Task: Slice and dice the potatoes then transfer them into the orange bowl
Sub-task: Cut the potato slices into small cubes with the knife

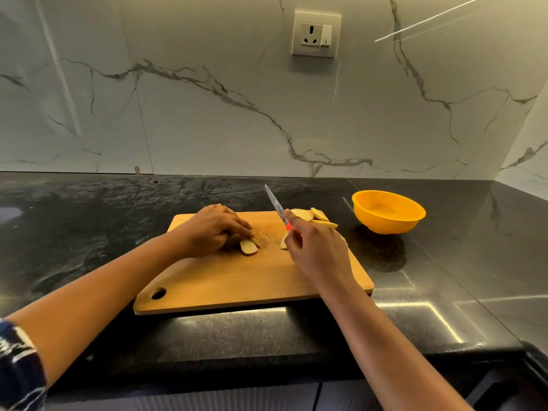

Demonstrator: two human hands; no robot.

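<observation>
One potato [248, 247] lies near the middle of the single wooden cutting board [237, 280], with its pale cut face turned right. The left hand [213, 229] covers it, fingers [240, 225] curled down and pressed together on top of it, so most of it is hidden. To its right sit the loose slices [302, 215]: three overlap at the board's far right edge and a fourth shows partly behind the right hand [317, 256]; the overlap makes the count unsure. The right hand's fingers [298, 232] are clamped round the red handle of the one knife [275, 204]. Its blade is lifted off the board and points far and to the left, above the strip of bare wood between the potato and the slices. The near half of the board is bare, with a hanging hole [158, 293] at its near left corner. One orange bowl [388, 212] stands on the black tabletop [89, 232], to the right of the board's far corner, near it but not touching. The board's near edge sits back from the tabletop's near edge, with open dark surface on its left and on its right past the bowl. At the far side the tabletop meets a marble wall [207, 114] that carries one socket [315, 34], and a second wall closes the right corner
</observation>
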